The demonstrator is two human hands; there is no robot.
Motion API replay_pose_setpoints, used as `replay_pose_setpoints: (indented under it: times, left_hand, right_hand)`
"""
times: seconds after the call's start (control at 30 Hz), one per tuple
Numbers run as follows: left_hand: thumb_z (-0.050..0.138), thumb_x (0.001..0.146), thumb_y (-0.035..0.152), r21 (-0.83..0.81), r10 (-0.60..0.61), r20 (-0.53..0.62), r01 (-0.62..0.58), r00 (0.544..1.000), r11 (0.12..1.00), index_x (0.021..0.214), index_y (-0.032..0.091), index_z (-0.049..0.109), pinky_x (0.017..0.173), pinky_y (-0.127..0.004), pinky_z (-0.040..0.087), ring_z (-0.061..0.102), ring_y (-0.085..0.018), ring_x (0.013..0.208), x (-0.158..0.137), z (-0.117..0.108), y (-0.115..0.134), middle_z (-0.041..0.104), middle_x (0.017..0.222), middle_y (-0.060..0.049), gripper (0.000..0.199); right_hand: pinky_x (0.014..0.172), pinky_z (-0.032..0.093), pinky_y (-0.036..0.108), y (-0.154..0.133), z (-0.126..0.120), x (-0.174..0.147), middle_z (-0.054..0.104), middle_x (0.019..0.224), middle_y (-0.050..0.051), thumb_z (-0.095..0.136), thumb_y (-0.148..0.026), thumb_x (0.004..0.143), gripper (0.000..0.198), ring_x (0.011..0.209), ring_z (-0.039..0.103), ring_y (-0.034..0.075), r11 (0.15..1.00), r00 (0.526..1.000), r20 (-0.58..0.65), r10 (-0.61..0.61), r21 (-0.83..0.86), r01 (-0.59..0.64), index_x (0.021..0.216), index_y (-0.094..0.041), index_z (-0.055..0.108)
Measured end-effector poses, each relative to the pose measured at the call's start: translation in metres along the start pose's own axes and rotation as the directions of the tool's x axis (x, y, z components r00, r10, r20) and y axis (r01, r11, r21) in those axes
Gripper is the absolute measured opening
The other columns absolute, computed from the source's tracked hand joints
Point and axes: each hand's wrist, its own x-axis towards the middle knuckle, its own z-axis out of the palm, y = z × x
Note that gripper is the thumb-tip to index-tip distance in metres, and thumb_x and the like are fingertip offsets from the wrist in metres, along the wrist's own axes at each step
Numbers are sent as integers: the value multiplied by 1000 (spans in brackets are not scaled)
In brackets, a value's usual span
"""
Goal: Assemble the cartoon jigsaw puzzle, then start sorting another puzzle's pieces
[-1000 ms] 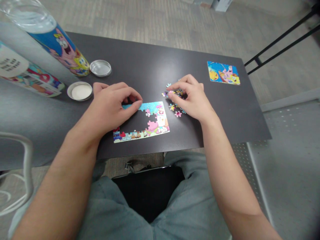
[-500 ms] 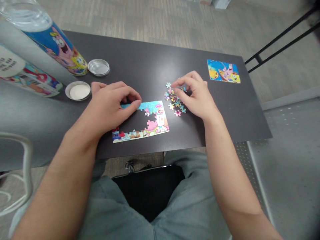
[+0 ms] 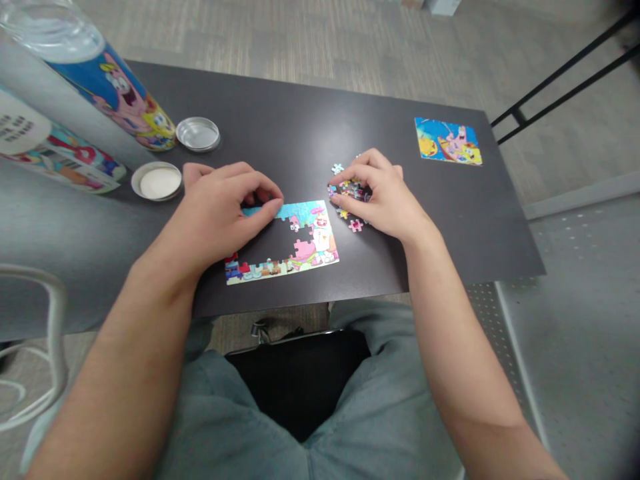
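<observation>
The bare left forearm [image 3: 135, 333] slants from near left toward the far right; the bare right forearm [image 3: 450, 320] slants leftward. The bare left hand [image 3: 215, 210] is palm down, fingers curled, its thumb and forefinger tips close together. The bare right hand [image 3: 385, 197] arches leftward, its thumb and forefinger tips slightly parted.

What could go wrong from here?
1. The left hand is at the far edge of the partly built puzzle; a nudge might shift it or break joints.
2. The right hand is over the loose pieces; a sweep could scatter some.
3. The white-centred lid sits close beside the left hand and could get knocked.
</observation>
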Motion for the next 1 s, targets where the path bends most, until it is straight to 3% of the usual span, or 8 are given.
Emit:
replay_pose_setpoints:
  times: [0.17, 0.43, 0.67, 0.8, 1.0]
  left_hand:
    - [61, 113, 54, 19, -8, 20, 8, 1000, 1000, 116, 27, 86, 127, -67, 36, 76, -28, 108, 0, -3, 3, 84, 116, 0, 37]
    - [65, 111, 59, -15, -16, -2, 16, 1000, 1000, 111, 30, 86, 126, -66, 36, 73, -28, 102, 0, -1, 1, 82, 109, 1, 36]
    - [67, 112, 58, -24, -22, -3, 22, 1000, 999, 112, 29, 84, 131, -63, 33, 69, -26, 102, 0, -2, -1, 82, 113, 2, 34]
    - [71, 110, 58, -44, -9, -19, 8, 1000, 999, 110, 30, 85, 130, -64, 32, 70, -28, 99, 1, 0, -4, 81, 109, 2, 32]
    - [65, 115, 53, -7, -12, -1, 12, 1000, 1000, 114, 27, 86, 132, -59, 33, 72, -27, 102, 1, -2, -1, 78, 111, -1, 33]
  right_hand:
    - [132, 46, 70, 3, -3, 0, 74, 138, 10, 93, -36, 105, 22, 133, 72, 39, 1000, 1000, -14, 2, 11, -2, 126, -31, 86]
    - [112, 62, 58, 37, -41, -13, 80, 120, 10, 85, -53, 112, 20, 108, 71, 33, 998, 971, -230, 66, 28, -61, 117, -33, 87]
    - [95, 62, 52, 48, -53, -38, 83, 109, 8, 83, -37, 105, 11, 93, 69, 28, 994, 969, -221, 107, 47, -99, 112, -30, 89]
    - [84, 58, 46, 57, -54, -45, 80, 106, 6, 85, -36, 100, 15, 83, 63, 24, 985, 970, -180, 163, 79, -151, 112, -28, 89]
    - [82, 55, 43, 68, -63, -53, 78, 96, 4, 84, -38, 102, 15, 82, 62, 22, 969, 965, -101, 242, 80, -235, 110, -26, 89]
